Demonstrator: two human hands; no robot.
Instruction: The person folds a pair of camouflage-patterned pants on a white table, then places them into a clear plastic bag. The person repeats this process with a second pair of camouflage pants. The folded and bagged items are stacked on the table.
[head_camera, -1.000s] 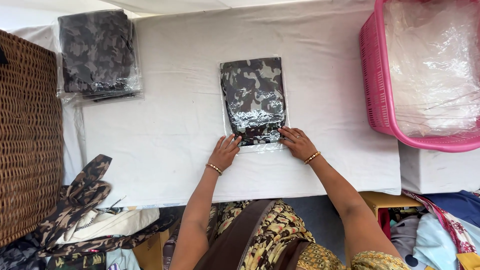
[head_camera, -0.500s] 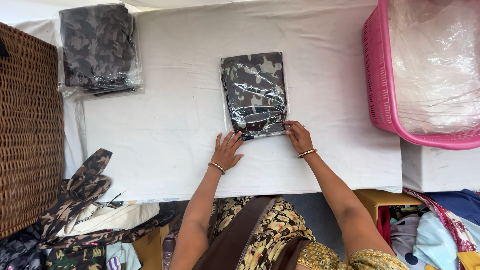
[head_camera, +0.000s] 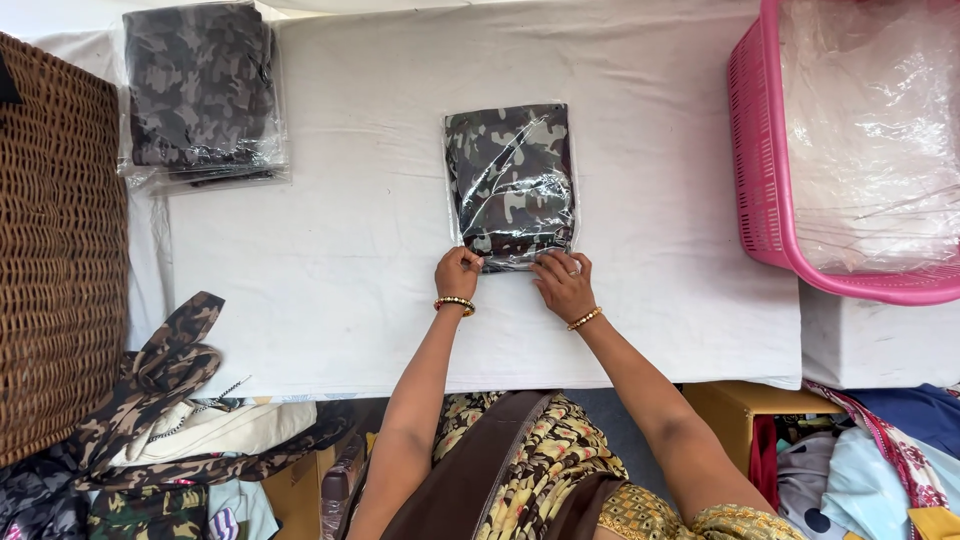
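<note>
A folded camouflage garment in a clear plastic bag (head_camera: 512, 180) lies in the middle of the white-covered table (head_camera: 330, 290). My left hand (head_camera: 456, 273) has its fingers curled onto the near left corner of the bag. My right hand (head_camera: 563, 284) presses fingers down on the bag's near edge at the right. Both wrists wear beaded bracelets. The bag's near flap looks folded under or over at the edge my hands hold.
A stack of bagged camouflage garments (head_camera: 200, 95) sits at the table's far left. A pink plastic basket (head_camera: 765, 180) lined with clear plastic stands at the right. A wicker basket (head_camera: 50, 260) is on the left, with loose camouflage cloth (head_camera: 150, 390) below it.
Both hands have moved closer together onto the bag's near edge. The left hand went from flat and spread on the table to curled on the bag's corner. The bag's near flap is folded in.
</note>
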